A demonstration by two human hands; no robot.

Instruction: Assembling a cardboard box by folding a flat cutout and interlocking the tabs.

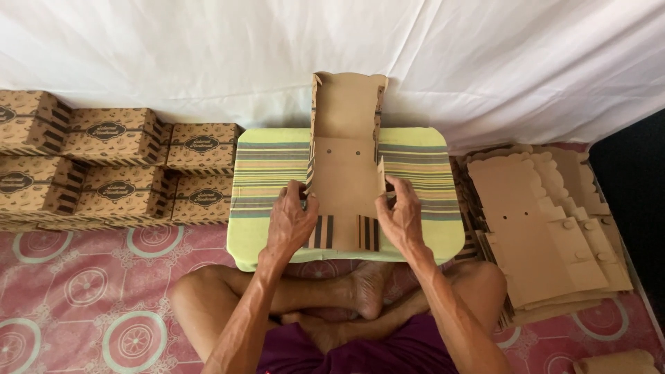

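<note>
at nine o'clock a stack of folded printed boxes [118, 166] stands in two rows against the white cloth backdrop [173, 55], on the pink patterned mat [83, 305]. in the centre a striped green and yellow cushion [270, 173] carries a half-folded brown cardboard box blank [344, 166], its far panel standing up toward twelve o'clock and its striped near flaps lying flat toward six. the left hand [291, 221] sits at the blank's seven o'clock corner, fingers curled part-way, fingertips pinching the left side wall. the right hand [400, 215] mirrors it at five o'clock, fingers bent and closed on the raised right side wall. at three o'clock a fanned pile of flat unfolded blanks [540, 228] lies on the mat. the person's crossed legs [346, 291] rest at six o'clock, just below the cushion.
</note>
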